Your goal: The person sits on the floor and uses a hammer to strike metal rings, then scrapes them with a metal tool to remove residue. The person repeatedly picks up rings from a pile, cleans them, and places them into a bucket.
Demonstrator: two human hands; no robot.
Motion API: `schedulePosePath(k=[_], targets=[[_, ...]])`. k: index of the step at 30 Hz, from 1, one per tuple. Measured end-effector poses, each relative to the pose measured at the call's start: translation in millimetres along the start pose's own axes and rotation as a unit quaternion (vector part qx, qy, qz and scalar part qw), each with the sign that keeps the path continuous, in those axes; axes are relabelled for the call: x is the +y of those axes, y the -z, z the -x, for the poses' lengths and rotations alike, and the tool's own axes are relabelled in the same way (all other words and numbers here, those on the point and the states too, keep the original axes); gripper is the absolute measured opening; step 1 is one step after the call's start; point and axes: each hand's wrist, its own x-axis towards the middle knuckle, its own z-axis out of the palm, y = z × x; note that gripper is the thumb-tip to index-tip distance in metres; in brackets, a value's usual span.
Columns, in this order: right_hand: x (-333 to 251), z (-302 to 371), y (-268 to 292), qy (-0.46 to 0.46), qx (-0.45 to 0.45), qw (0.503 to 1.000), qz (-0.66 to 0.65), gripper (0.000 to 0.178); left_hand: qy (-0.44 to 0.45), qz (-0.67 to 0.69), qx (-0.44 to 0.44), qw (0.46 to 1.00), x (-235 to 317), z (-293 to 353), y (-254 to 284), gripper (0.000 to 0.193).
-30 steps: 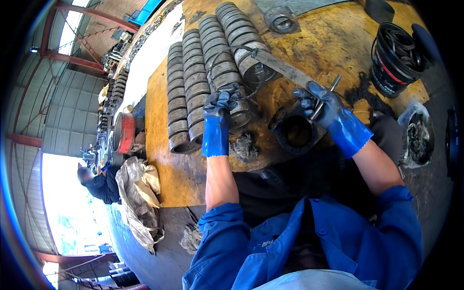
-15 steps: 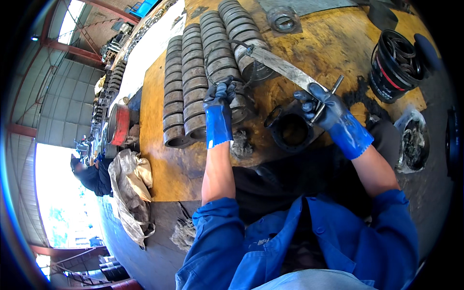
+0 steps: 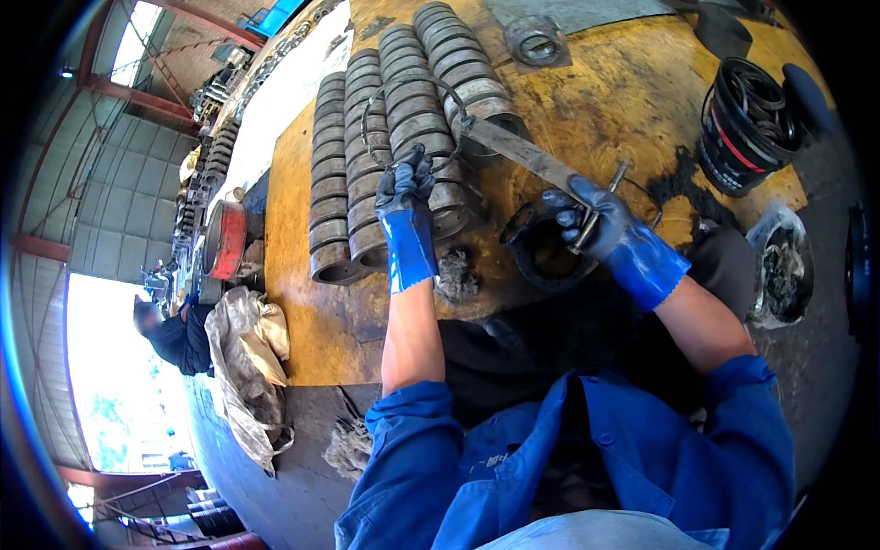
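Note:
My left hand (image 3: 406, 179), in a blue-and-black rubber glove, is closed on a thin dark ring-shaped loop (image 3: 368, 115) above the rows of grooved metal cylinders. The loop reaches the far end of a flat metal bar (image 3: 522, 149); I cannot tell whether they are joined. My right hand (image 3: 600, 220), gloved alike, grips the bar's near end, where a short metal crossbar (image 3: 620, 174) sticks out between the fingers. Below that hand a dark round flanged part (image 3: 539, 266) lies on the table, partly hidden. A grey rag (image 3: 456, 278) lies near my left wrist.
Several rows of grooved cylinders (image 3: 327, 188) cover the yellow, oil-stained table (image 3: 298, 335). A black bucket of rings (image 3: 724, 156) stands right, near a plastic bag (image 3: 781, 266). A wrapped ring part (image 3: 537, 44) lies at the back. A person (image 3: 179, 335) is far left beside cloth sacks (image 3: 243, 357).
The flat bar and my right hand have shifted slightly left and lower. The loop now stands out wider above the cylinders. My left hand has moved a little toward me.

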Motion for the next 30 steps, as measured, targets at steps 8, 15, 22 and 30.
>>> schedulePosePath(k=[8, 15, 22, 30], targets=[[-13, -5, -2, 0.07, -0.021, 0.997, -0.018, 0.037, 0.036, -0.044, -0.047, 0.997, 6, 1, 7, 0.031], [-22, -2, -6, 0.072, 0.011, 0.997, 0.004, 0.033, 0.054, -0.089, -0.068, 0.992, -9, -6, 11, 0.028], [-16, 6, -8, 0.056, -0.029, 0.998, 0.0, 0.033, 0.091, 0.041, -0.006, 0.995, -12, -17, 22, 0.027], [-9, 6, -8, 0.056, -0.083, 0.995, -0.031, 0.036, 0.163, 0.525, -0.172, 0.817, -36, -21, 19, 0.023]])
